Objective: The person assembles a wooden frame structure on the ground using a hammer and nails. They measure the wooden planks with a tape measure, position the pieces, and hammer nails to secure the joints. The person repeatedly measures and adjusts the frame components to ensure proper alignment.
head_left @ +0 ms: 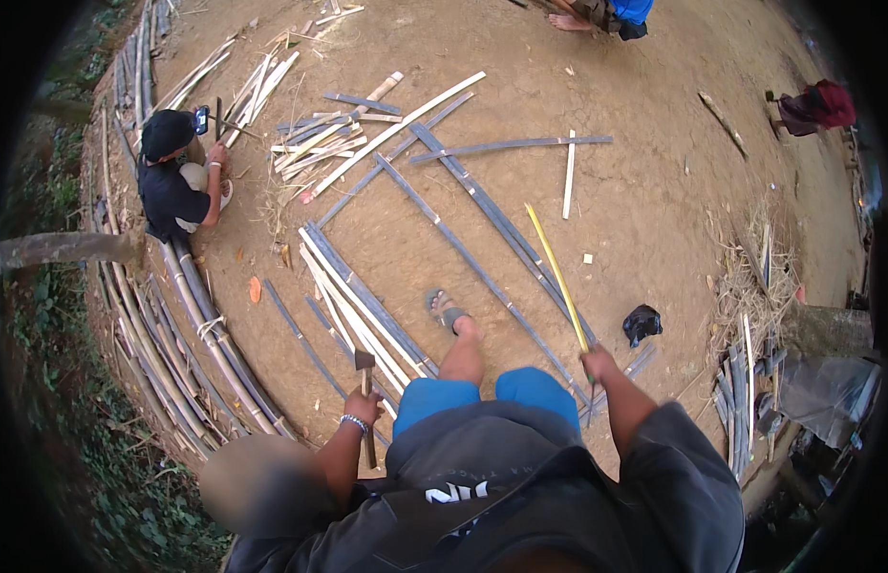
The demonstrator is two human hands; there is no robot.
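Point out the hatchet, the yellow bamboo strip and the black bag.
hatchet (365, 361): head view, on its metal head.
yellow bamboo strip (556, 274): head view, mid-length.
black bag (641, 323): head view, its middle.

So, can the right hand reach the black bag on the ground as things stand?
Probably not at once: the right hand grips a yellow bamboo strip, and the black bag lies low on the ground, apart from it.

A single head-worn fisheye view looks steeply down from standing height over the person's own chest and forearms onto a dirt yard (654, 191); straight bamboo strips (482, 215) bow toward the dark round rim, and a crouching co-worker (176, 177) sits far upper left
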